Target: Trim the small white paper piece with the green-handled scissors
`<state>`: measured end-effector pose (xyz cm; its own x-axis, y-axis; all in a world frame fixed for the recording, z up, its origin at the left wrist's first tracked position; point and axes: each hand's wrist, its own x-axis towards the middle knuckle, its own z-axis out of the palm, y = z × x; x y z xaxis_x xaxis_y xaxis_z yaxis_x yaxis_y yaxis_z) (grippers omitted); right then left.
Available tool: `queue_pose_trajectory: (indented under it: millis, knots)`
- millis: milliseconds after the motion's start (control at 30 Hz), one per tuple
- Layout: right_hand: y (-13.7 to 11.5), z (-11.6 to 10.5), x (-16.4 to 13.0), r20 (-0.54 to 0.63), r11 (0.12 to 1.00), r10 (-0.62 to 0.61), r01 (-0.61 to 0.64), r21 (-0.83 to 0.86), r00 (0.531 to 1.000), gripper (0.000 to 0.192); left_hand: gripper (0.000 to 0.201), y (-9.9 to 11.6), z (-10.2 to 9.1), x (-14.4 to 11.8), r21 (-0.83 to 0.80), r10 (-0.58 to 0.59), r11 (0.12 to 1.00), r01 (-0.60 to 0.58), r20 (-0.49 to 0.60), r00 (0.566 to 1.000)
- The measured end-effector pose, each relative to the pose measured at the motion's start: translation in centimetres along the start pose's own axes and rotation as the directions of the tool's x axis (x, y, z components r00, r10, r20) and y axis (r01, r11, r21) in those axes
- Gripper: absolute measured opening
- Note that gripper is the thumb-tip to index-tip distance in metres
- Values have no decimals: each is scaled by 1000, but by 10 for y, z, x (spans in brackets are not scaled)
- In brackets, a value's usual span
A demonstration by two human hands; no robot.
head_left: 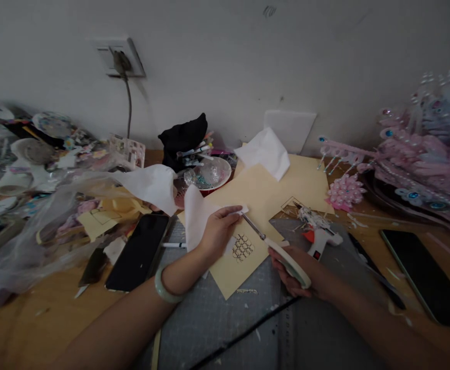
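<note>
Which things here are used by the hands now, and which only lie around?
In use:
left hand holding white paper
right hand holding scissors
yellow card under them

Lying about:
glue gun
black phone
plastic bowl
pink ornament

No text, label, brand, number or sign reads clearly anywhere in this view; the printed items at left are too blurred.
</note>
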<state>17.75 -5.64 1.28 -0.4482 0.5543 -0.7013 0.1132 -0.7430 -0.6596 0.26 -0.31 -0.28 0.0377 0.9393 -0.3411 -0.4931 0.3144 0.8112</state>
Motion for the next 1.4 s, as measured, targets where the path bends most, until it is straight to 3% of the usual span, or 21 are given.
queue_pose_trajectory:
  millis: [867, 1000, 1133, 1300, 1400]
  knots:
    - [6, -1, 0, -6, 996, -80, 80, -50, 997, 42, 24, 0, 1, -1, -11, 6, 1000, -6, 4, 1000]
    - [6, -3, -3, 51, 988, -156, 155, 20, 986, 45, 19, 0, 0, 2, -44, 61, 997, -61, 1, 998]
    - [6, -5, -6, 100, 987, -156, 152, 51, 983, 47, 13, -1, -1, 4, -85, 109, 991, -107, 19, 994]
    - [7, -8, -5, 128, 991, -116, 106, 83, 985, 41, 22, -3, -2, 3, -66, 60, 996, -60, 7, 998]
    - [6, -11, -3, 202, 988, -84, 55, 143, 976, 40, 27, -2, -2, 1, -51, 25, 998, -24, 6, 1000]
